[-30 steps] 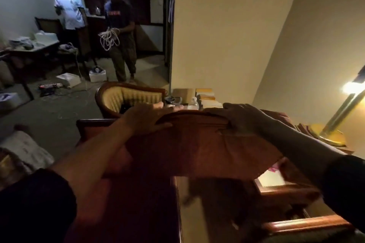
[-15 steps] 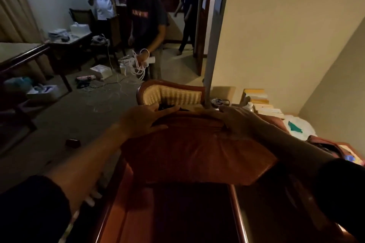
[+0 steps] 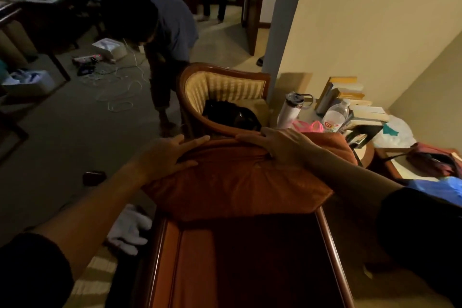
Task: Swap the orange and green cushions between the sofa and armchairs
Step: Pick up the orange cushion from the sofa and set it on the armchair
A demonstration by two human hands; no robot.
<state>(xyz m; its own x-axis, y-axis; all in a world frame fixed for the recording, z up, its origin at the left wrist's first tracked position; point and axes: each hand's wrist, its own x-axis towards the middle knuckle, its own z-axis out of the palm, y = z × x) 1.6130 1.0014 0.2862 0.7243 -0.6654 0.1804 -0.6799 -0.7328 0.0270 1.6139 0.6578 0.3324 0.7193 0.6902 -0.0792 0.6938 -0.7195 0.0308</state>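
The orange cushion lies across the far end of the wooden worktop, its long axis running 9 to 3 o'clock. The left hand presses flat on its far left corner, fingers straight. The right hand grips the far edge and bunches the fabric. An armchair stands close at 12 o'clock, with a flask, a water bottle and books at 1 to 2. A person is bending down at 11.

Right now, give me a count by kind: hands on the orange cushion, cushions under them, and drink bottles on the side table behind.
Hands on the cushion: 2, left hand and right hand
Cushions under them: 1, orange cushion
Drink bottles: 2, white flask and clear plastic bottle
Total: 5
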